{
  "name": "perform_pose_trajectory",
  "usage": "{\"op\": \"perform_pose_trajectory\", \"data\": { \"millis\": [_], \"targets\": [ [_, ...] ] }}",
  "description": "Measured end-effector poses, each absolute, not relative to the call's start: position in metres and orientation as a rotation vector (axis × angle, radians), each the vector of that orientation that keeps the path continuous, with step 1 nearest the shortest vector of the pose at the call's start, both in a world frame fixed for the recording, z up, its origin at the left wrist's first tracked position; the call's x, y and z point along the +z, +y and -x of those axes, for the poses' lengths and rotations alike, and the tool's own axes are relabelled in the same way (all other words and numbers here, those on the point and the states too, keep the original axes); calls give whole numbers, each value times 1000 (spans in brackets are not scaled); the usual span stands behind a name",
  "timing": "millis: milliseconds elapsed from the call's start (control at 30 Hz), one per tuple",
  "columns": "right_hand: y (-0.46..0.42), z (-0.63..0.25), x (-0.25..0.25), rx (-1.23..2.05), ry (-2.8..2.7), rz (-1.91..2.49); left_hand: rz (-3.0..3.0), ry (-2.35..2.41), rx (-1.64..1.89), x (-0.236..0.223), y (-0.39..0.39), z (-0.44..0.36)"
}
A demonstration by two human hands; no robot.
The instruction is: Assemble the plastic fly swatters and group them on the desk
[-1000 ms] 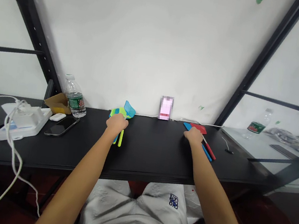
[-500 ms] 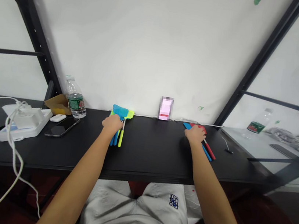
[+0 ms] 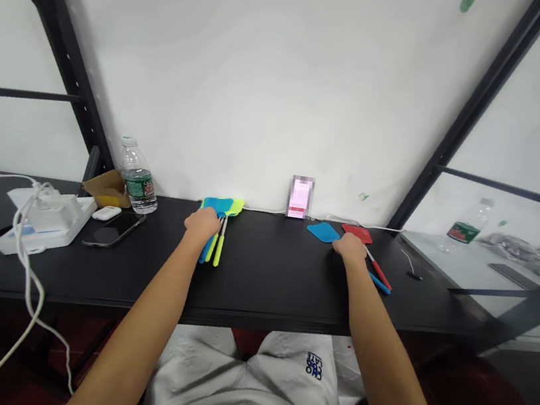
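My left hand (image 3: pixel 202 225) is closed over the shafts of several fly swatters lying together at the back of the desk. Among them are a blue head (image 3: pixel 218 205) and a yellow-green head (image 3: pixel 236 207), with blue and yellow-green handles sticking out toward me. On the right, my right hand (image 3: pixel 351 246) is closed on a blue fly swatter (image 3: pixel 323 232); its head points left and its handle end shows at lower right. A red fly swatter (image 3: pixel 357 233) lies just behind and right of that hand. My fingertips are mostly hidden in both grips.
A pixelated phone-like screen (image 3: pixel 299 197) leans on the wall between my hands. To the left are a water bottle (image 3: pixel 138 184), a dark phone (image 3: pixel 114 230), a white earbud case (image 3: pixel 106 213), a brown open box (image 3: pixel 107 189) and white chargers with cables (image 3: pixel 54 214). A short cable (image 3: pixel 413 274) lies right.
The blue swatter under my right hand has swung left, away from the red one. At the left, the blue head has dropped lower and a second yellow-green handle now shows.
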State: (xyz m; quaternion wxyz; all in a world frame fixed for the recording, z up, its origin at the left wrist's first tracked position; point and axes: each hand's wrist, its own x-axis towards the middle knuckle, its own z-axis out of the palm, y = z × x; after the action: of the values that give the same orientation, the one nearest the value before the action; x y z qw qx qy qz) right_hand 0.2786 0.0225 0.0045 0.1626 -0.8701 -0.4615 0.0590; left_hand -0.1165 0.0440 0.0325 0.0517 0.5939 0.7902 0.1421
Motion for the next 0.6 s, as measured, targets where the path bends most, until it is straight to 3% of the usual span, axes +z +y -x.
{"op": "perform_pose_trajectory", "data": {
  "millis": [600],
  "targets": [
    [17,-245,4,154,-1845,2307,-1835,2415,394,33,43,116]
  ]
}}
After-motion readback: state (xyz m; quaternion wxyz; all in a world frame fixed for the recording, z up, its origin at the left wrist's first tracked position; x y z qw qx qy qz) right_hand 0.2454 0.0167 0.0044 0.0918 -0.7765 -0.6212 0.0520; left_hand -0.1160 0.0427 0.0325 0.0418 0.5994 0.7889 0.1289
